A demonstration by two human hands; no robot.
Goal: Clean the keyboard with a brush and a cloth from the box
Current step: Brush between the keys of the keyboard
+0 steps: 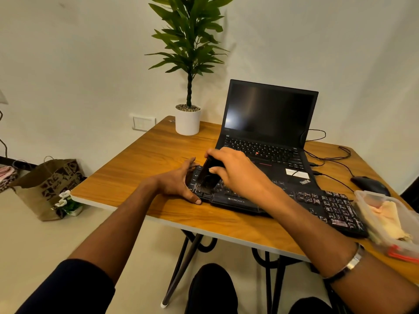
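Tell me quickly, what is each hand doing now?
Left hand: open, fingers spread, steadying the keyboard at its left end.
Right hand: grips the brush, bristles on the keys.

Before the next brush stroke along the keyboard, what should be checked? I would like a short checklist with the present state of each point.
1. Right hand grips the brush: ok.
2. Bristles touch the keys at the left end of the keyboard: ok.
3. Left hand steadies the keyboard's left edge: ok.
4. Cloth ready in the box by the keyboard's right end: ok.
5. Stroke path towards the right free of the mouse and cable: ok.
6. Dust left between the keys: cannot tell.
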